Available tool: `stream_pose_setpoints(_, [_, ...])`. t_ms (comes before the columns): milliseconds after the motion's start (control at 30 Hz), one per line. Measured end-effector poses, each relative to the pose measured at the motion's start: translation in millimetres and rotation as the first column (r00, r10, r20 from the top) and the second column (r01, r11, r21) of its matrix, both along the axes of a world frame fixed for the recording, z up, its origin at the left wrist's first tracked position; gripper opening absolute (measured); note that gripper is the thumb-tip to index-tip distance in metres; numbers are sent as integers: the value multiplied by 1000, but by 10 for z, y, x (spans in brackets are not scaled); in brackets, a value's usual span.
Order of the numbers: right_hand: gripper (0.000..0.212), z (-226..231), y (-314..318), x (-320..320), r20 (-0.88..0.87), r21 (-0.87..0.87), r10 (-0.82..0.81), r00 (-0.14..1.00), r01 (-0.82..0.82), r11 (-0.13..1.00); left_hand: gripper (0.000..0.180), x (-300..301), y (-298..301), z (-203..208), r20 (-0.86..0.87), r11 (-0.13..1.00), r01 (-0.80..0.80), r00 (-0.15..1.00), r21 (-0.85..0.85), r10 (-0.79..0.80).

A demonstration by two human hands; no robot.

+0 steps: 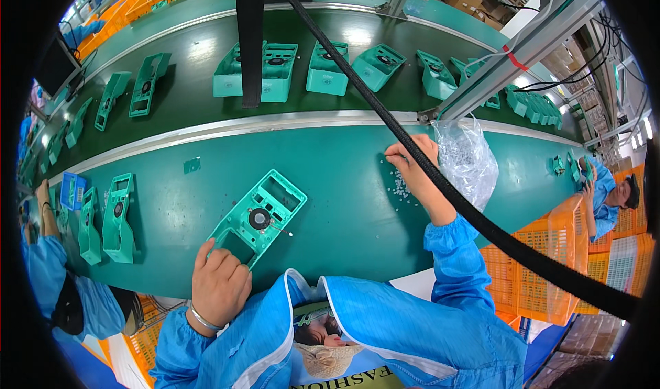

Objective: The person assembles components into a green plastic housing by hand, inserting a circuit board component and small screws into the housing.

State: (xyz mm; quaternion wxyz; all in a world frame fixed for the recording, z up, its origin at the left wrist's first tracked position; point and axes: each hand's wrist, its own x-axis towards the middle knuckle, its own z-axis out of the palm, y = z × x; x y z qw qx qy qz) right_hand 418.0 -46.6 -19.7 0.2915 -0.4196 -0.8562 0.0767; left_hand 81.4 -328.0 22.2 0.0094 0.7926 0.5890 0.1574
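My left hand [218,286] is closed round the near end of a green plastic housing [280,195], which lies tilted on the green bench. A round black speaker [259,218] sits in the housing, its thin wires ending in a small white plug at the right edge. My right hand [416,165] is over a scatter of small, clear plastic pieces [400,186], its thumb and fingertips pinched together. Whether a piece is between those fingertips is too small to make out. Just right of that hand stands a clear plastic bag [467,159] of similar pieces.
Several green housings [327,69] stand on the dark conveyor belt [185,107] beyond the bench. Two more housings [118,217] are at bench left, near a blue bin [72,191]. A black cable [412,141] crosses the view. Co-workers sit on both sides; orange crates [543,251] are at right.
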Motion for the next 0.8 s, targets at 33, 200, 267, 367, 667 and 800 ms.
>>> stream_pose_setpoints(33, [10,6,-8,-3,1,-1,0,1000,0,1000,15,1,2,0,-1,1000,0,1000,3,0])
stream_pose_setpoints(200, [11,24,-48,-56,94,173,68,993,-83,981,18,-18,5,-4,10,1000,12,1000,12,-12])
stream_pose_setpoints(267, [11,50,-61,-84,94,195,86,992,-103,975,18,-26,-3,-10,9,1000,13,1000,20,-13])
stream_pose_setpoints(367, [12,135,-103,-160,130,236,110,985,-138,962,17,-50,-33,4,10,1000,11,1000,11,-11])
stream_pose_setpoints(667, [17,304,-213,-328,144,203,180,973,-207,957,16,-158,30,-1,38,998,55,998,-9,-55])
stream_pose_setpoints(800, [17,510,-523,-894,-103,-137,551,828,-560,817,16,-201,36,25,63,995,95,994,-19,-94])
